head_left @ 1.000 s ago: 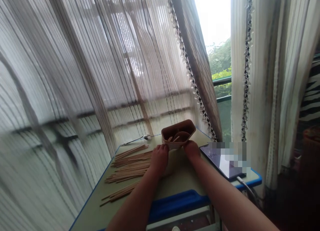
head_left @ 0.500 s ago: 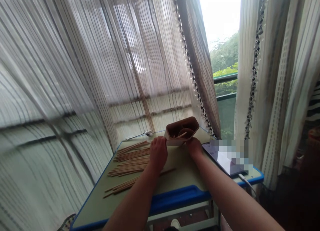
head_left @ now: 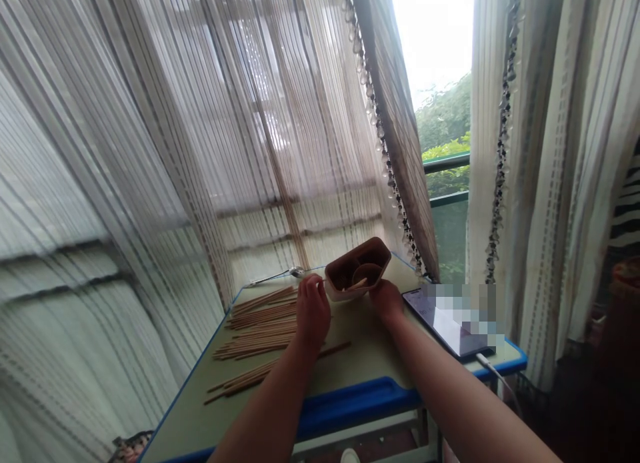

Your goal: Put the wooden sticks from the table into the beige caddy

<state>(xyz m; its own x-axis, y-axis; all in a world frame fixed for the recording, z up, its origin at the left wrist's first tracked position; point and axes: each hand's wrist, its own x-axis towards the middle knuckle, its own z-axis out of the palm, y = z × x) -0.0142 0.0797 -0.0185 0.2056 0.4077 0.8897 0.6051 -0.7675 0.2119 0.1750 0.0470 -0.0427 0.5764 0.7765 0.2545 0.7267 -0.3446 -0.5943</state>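
Observation:
A brown divided holder (head_left: 332, 284) is tilted toward me above the far part of the desk, its open top facing up and toward me. A short light piece of stick shows inside one compartment. My right hand (head_left: 386, 301) grips the lower right side of the holder, fingers partly hidden behind it. At the left end of the holder, my left hand (head_left: 313, 309) is closed with its fingers curled against the edge. Several wooden chopsticks (head_left: 260, 339) lie in rough groups to the left of my left hand, some passing under the left forearm.
The small desk (head_left: 185, 423) has a blue rim. A metal spoon (head_left: 270, 276) lies at its back edge. On the right rests a tablet or large phone (head_left: 445, 323) with a white cable (head_left: 493, 369). Sheer striped curtains (head_left: 300, 149) hang just behind the desk.
The holder has shifted slightly left and tips more toward me, with both hands moving along. The chopsticks on the desk stay as they were.

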